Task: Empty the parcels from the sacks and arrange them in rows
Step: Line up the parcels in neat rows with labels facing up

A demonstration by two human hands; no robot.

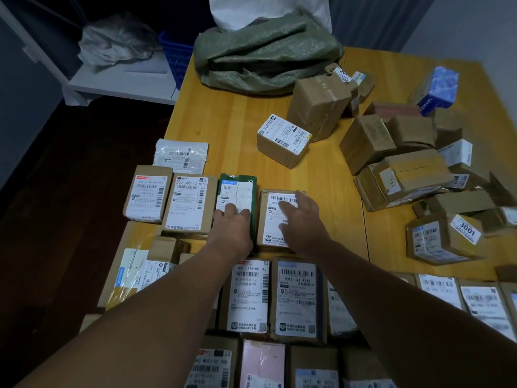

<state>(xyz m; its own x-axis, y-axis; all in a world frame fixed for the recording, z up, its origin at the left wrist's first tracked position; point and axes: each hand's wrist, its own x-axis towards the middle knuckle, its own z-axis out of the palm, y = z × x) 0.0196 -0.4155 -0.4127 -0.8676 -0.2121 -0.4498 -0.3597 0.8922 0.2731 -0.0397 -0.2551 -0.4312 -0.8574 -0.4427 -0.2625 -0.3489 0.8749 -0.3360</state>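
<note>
I judge the step in hand to be arranging: a new row is being extended rightward across the wooden surface [237, 119], and the sacks appear already emptied.

At far left of that row lie a brown parcel [148, 197] and a second labelled parcel [189, 204], edges touching. Next comes the green parcel [237, 203], under my left hand [232, 224]; that hand lies flat on the parcel's near end, fingers extended and together, pressing rather than pinching. Just beside it sits the newest brown parcel [278, 218], under my right hand [300, 217], fingers spread across its white label, palm down. Neither hand is closed round anything; both seem to be nudging their parcels square with the row.

A narrow gap separates the green parcel from the one at my right hand. Closing it and aligning the far edges with the two parcels at left looks like the remaining adjustment.

Further right, a lone box [282, 140] stands apart on the surface, and a loose heap of unsorted parcels [405, 169] lies well beyond my right hand. The next move calls for reaching there for another piece. The slack green sack [265, 54] lies at the far edge.
</note>
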